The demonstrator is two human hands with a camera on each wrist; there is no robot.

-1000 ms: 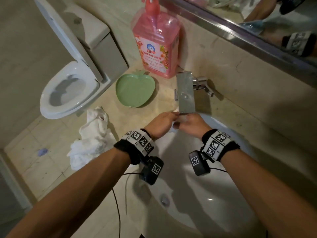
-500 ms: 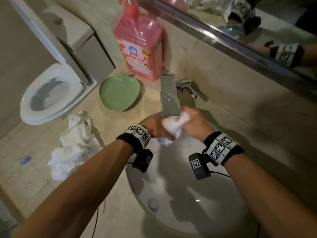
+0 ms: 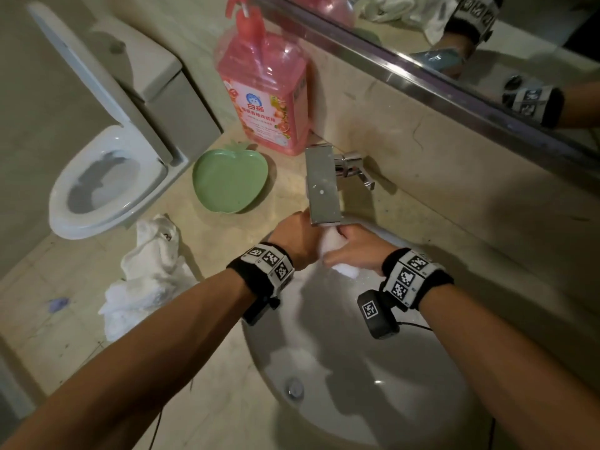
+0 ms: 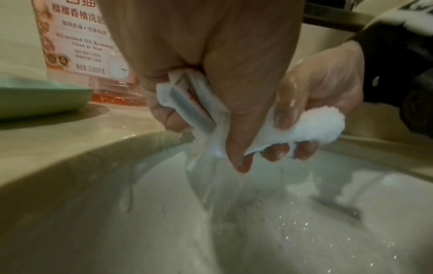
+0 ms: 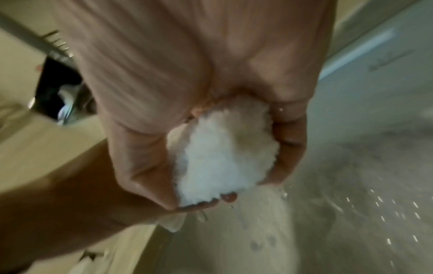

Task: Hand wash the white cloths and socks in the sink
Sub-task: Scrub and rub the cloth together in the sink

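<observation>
Both hands hold one wet white cloth (image 3: 334, 243) under the steel faucet (image 3: 321, 186) above the white sink (image 3: 406, 401). My left hand (image 3: 300, 237) grips one end of the white cloth (image 4: 211, 122), fingers curled round it. My right hand (image 3: 355, 250) squeezes the fluffy other end of the white cloth (image 5: 222, 161), which bulges from its fist. Water streams from the cloth into the basin and splashes. A heap of white cloths and socks (image 3: 146, 277) lies on the counter left of the sink.
A pink detergent bottle (image 3: 264, 95) stands against the wall behind a green apple-shaped dish (image 3: 229, 180). A toilet (image 3: 104, 177) with raised lid is at the far left. The mirror (image 3: 470, 43) runs along the upper right. The sink drain (image 3: 293, 386) is near the front.
The hands dropped briefly with the bunched cloth showing between them, then rose back under the faucet. The camera view shifted slightly.
</observation>
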